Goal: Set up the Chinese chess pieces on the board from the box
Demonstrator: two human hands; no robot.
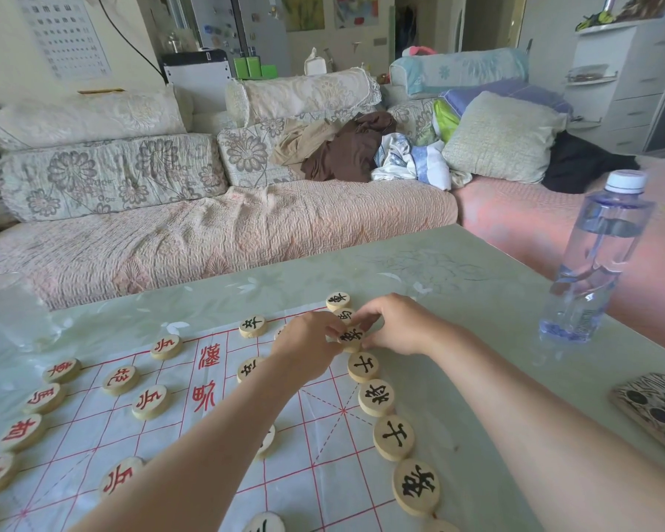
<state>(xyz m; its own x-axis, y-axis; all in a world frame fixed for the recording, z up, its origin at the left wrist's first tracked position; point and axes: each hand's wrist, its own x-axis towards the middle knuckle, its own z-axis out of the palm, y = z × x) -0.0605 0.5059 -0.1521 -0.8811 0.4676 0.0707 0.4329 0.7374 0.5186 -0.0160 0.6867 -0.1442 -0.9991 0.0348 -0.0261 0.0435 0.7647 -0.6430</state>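
Note:
A white paper chess board [315, 447] with red lines lies on the table. Round wooden pieces with black characters run along its right edge, among them one [363, 367] just below my hands. Red-lettered pieces such as one [149, 402] stand on the left side. My left hand [304, 347] and my right hand [396, 324] meet at the far right of the board. Together their fingertips pinch one black-lettered piece [351, 335] resting on the board. Another black piece [338, 301] sits just beyond it. No box is in view.
A clear water bottle [596, 259] with a white cap stands at the table's right. A patterned phone [653, 408] lies near the right edge. A clear glass [12, 312] stands at far left. A sofa [208, 232] runs behind the green table [457, 270].

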